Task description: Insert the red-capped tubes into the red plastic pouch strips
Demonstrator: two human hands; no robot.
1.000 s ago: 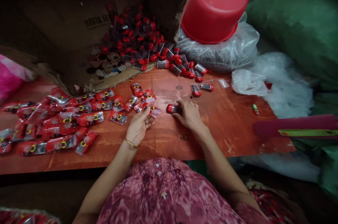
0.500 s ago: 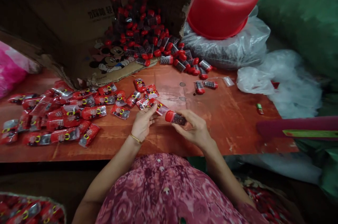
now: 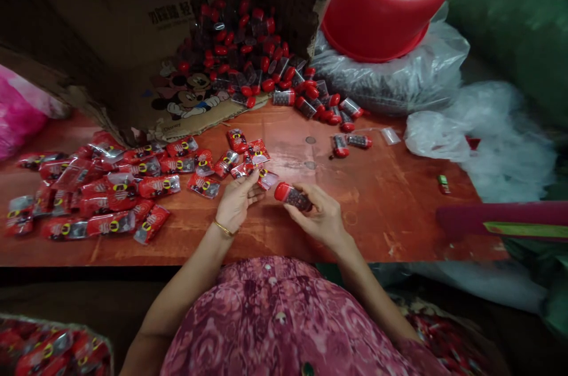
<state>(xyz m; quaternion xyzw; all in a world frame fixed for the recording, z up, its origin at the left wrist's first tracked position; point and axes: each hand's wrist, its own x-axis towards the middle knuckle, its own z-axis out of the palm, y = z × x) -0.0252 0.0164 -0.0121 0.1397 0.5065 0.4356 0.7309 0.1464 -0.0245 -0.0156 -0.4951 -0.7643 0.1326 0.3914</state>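
My left hand (image 3: 235, 203) pinches a small red printed plastic packet (image 3: 268, 180) between thumb and fingers, its clear end pointing right. In my right hand (image 3: 323, 214) is a small clear bottle (image 3: 293, 197) with a red cap and dark beads inside. The bottle lies tilted, cap towards my left hand and just below the packet's clear end. Just beyond my left hand lie several similar red packets (image 3: 258, 151). A larger spread of filled red packets (image 3: 110, 193) covers the left of the table.
An open cardboard box (image 3: 186, 126) at the back spills a heap of red-capped bottles (image 3: 248, 45) onto the red tabletop (image 3: 377, 204). At the back right, a red tub (image 3: 386, 3) sits on a filled plastic bag (image 3: 399, 86). A purple bar (image 3: 501, 213) juts in from the right.
The view has shifted slightly, moving the background a little to the right. My right hand has brought the bottle slightly left, towards the packet. Both hands keep their holds.
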